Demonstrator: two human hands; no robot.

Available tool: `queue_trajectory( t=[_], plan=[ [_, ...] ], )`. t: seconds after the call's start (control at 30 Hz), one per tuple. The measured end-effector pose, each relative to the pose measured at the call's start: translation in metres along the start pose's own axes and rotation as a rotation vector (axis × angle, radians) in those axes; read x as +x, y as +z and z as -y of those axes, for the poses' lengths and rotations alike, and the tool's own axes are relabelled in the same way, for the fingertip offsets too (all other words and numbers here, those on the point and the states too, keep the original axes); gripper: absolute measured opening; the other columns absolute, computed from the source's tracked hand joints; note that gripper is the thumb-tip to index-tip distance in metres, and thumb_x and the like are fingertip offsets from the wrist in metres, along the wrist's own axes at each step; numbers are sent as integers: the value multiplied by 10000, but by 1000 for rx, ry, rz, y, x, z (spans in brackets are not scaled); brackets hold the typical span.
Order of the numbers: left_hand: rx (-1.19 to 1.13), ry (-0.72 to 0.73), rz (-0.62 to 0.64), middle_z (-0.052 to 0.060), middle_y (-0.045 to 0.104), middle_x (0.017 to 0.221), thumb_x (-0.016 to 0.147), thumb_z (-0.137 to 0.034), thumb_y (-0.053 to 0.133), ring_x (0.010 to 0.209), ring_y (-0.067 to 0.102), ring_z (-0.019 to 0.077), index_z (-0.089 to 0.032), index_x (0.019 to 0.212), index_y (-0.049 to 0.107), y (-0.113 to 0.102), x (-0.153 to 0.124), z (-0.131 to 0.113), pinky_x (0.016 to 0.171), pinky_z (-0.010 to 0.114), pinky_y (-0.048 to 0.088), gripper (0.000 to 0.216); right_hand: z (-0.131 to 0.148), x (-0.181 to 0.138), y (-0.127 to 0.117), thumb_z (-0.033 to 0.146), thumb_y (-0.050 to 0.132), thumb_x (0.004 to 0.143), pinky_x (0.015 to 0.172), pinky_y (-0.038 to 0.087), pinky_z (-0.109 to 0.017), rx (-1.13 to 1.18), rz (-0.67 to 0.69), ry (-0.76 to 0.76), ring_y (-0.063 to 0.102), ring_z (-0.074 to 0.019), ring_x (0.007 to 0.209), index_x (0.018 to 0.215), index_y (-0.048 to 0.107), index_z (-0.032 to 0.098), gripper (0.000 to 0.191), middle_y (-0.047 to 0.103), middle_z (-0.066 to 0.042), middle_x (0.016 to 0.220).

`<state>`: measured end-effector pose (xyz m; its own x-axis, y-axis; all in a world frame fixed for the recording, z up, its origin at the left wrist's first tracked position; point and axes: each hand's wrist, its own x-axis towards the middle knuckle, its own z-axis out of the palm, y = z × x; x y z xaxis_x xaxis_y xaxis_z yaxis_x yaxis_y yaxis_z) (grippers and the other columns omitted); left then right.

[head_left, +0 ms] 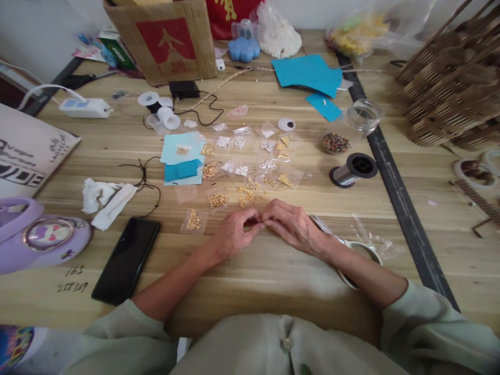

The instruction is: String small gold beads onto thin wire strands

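Note:
My left hand [237,232] and my right hand [292,225] meet above the front middle of the table, fingertips pinched together and touching. A thin pale strand [229,264] hangs below my left hand. What lies between the fingertips is too small and too covered to make out. Just beyond the hands are loose gold beads [246,197]. Small clear bags of gold beads [217,200] lie to their left, another bag [193,221] nearer to me. Farther back sit several bags of silvery pieces [239,141].
A black phone [127,260] lies at left, near a lilac object [47,234]. Under my right forearm is a white round rim [347,281]. A wire spool [353,171] and a jar of dark beads [336,142] stand at right. Blue cards [308,73] lie at the back.

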<state>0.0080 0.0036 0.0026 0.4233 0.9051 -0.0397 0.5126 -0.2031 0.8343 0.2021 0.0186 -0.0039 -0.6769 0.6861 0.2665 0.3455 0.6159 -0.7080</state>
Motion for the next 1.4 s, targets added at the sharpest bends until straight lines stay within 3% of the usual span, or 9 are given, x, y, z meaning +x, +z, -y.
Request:
queue_trajectory(
  t=[0.5,0.67,0.73,0.9,1.4],
  plan=[
    [-141,-16,36,-15,552,680,847,-241,534,660,486,117,-166,721,554,-1,1,3,632,231,372,148,-1,1,1,186,448,955,739,497,-308,87,-48,-22,569,-159,844,992,546,182,105,573,-58,913],
    [-261,-59,29,-2,576,690,844,-244,546,673,508,119,-156,730,592,-5,3,1,652,233,395,151,0,-3,-1,183,484,927,635,529,-278,16,-236,30,568,-120,775,1195,463,213,271,441,-126,1246],
    [-283,-66,24,2,585,696,840,-249,553,681,516,121,-154,735,600,-7,4,0,655,234,398,149,0,-5,-2,174,489,921,622,527,-283,-42,-272,18,557,-117,744,1192,462,222,277,451,-117,1216],
    [-298,-84,0,-3,585,677,822,-257,575,667,516,118,-156,716,602,-8,5,-2,644,230,402,149,-2,-5,-3,187,469,939,718,535,-326,-99,-157,-28,583,-186,906,1087,541,221,169,547,-83,1045],
    [-239,-64,7,1,619,714,818,-262,580,684,536,122,-163,740,620,-6,4,-1,658,231,415,133,-1,-2,-1,220,438,961,692,503,-302,-69,-82,-49,574,-163,816,1008,549,187,125,577,-74,947]
  ],
)
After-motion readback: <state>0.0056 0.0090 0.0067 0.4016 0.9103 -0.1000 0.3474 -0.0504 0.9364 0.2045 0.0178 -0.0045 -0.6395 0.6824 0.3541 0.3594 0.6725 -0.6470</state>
